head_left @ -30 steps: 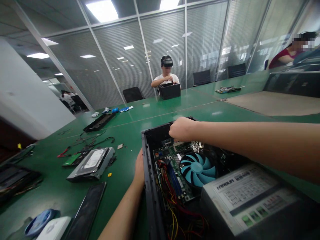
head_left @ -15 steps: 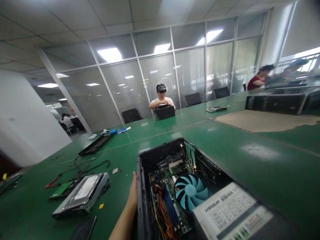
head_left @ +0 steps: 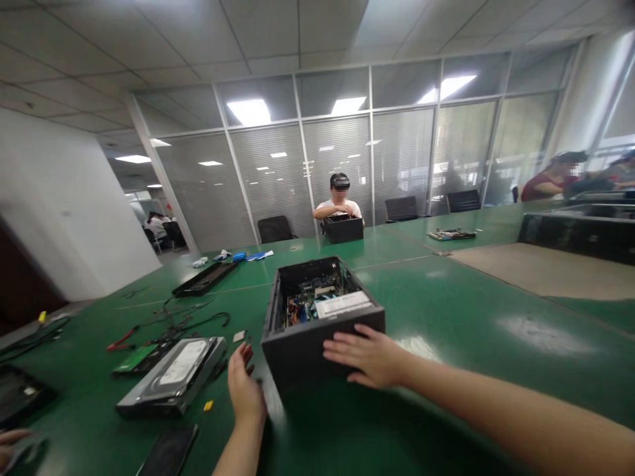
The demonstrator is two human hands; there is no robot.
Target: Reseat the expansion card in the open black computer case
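A black computer case [head_left: 292,354] lies on the green table in front of me, its top side uncovered. Inside it are a circuit board with coloured wires and a power supply [head_left: 343,304] with a white label. My right hand [head_left: 364,356] presses flat against the near wall of the case, fingers stretched out. Just left of the case, my left hand [head_left: 245,383] is raised with its fingers apart and nothing in it. A hard drive [head_left: 173,377] lies left of that hand, with a small yellow piece [head_left: 208,406] beside it.
Loose cables [head_left: 178,324], a green circuit board [head_left: 139,358], a dark flat panel [head_left: 169,453] and a long black tray [head_left: 206,279] lie at the left. Another person's hand [head_left: 12,439] shows at the left edge. A person [head_left: 338,201] works opposite at a black box [head_left: 344,229].
The case has moved away from me across the table and turned. My right hand has come into view on its near wall. My left hand has come off the case's side.
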